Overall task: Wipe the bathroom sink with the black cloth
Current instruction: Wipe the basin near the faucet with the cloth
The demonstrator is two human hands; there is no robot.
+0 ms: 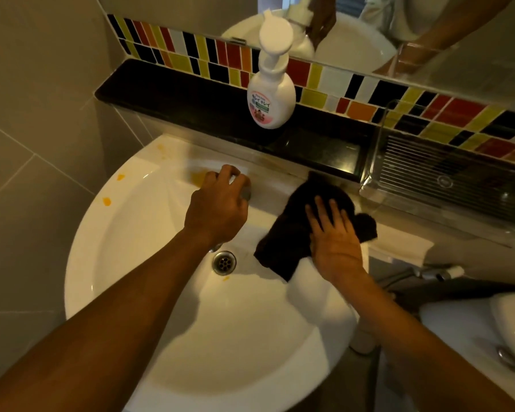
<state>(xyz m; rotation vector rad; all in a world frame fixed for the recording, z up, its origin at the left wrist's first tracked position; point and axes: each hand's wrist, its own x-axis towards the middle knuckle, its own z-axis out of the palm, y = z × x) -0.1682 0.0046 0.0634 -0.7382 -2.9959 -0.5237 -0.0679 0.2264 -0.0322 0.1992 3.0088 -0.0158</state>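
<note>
The right hand [335, 242] presses flat, fingers spread, on the black cloth [298, 230] at the sink's [191, 337] three o'clock rim. The left hand [217, 203] grips the tap at twelve. Wiping is under way; orange stains [107, 201] at ten o'clock likely need passes next.
</note>
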